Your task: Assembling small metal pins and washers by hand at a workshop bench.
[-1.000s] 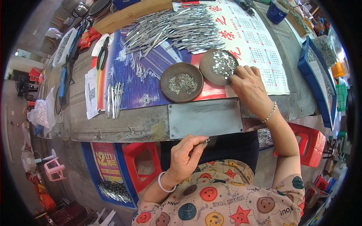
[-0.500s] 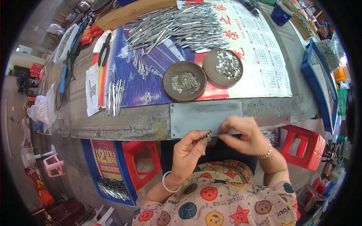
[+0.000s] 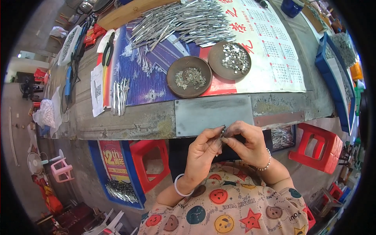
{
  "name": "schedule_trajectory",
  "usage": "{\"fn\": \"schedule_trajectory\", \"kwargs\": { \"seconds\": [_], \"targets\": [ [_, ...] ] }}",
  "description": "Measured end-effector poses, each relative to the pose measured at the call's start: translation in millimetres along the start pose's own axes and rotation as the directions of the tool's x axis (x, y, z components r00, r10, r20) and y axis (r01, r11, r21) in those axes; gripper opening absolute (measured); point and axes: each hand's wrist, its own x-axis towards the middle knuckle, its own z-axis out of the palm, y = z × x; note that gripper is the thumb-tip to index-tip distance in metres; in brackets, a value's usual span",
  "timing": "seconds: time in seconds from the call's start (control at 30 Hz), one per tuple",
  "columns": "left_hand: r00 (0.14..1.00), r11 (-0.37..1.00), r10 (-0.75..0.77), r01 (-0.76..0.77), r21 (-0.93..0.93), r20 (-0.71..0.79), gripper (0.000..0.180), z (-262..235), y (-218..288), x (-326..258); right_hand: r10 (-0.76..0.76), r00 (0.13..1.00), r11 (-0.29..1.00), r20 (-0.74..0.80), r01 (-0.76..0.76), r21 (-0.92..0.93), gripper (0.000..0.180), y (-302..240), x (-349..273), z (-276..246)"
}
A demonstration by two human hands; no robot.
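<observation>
Just off the table's front edge, my left hand (image 3: 203, 150) pinches a small dark metal piece (image 3: 224, 131) between thumb and fingertips. My right hand (image 3: 247, 144) meets it there, its thumb and forefinger closed at the same piece; whether they hold a second small part is hidden. A grey metal plate (image 3: 213, 113) lies on the edge just beyond both hands. Past it stand two round brown bowls: the left bowl (image 3: 176, 89) holds small slim metal pins (image 3: 191, 78), the right bowl (image 3: 215, 69) small shiny discs (image 3: 235, 58).
A large heap of thin metal strips (image 3: 184, 25) covers the back of a printed calendar sheet (image 3: 270, 58). Several strips (image 3: 120, 97) and black pliers (image 3: 108, 49) lie to the left. Blue trays (image 3: 133, 172) and red stools (image 3: 319, 149) are below the table.
My right hand has moved left and closed in on the piece in my left hand. My left hand has shifted slightly right. The whole view has tilted a little.
</observation>
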Motion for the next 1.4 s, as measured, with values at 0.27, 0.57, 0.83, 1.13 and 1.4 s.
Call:
{"fn": "schedule_trajectory", "kwargs": {
  "seconds": [0.27, 0.57, 0.83, 1.13, 1.4],
  "targets": [
    [0.999, 0.999, 0.032, -0.032, -0.029, 0.027, 0.028, -2, -5, -1, -0.079, 0.989, 0.997, -0.123, 0.076, -0.025, 0.013, 4, -2, 10],
    [0.95, 0.991, 0.129, -0.13, -0.015, 0.285, 0.028, 4, 8, -3, 0.222, 0.951, 0.48, 0.217, -0.3, 0.825, 0.018, 11, -7, -4],
    [0.922, 0.901, 0.352, -0.38, 0.207, 0.161, 0.027, 21, 8, -7, 0.202, 0.969, 0.748, -0.144, -0.058, 0.661, 0.016, 1, -14, 18],
    [0.806, 0.649, 0.581, -0.541, 0.534, 0.112, 0.027, 28, -3, -12, -0.142, 0.923, 0.985, -0.357, 0.167, 0.038, 0.012, -16, -14, 17],
    [0.883, 0.814, 0.463, -0.459, 0.356, 0.08, 0.024, 31, -11, -14, -0.142, 0.936, 0.988, -0.322, 0.154, 0.012, 0.007, -11, -17, 13]
  ]
}}
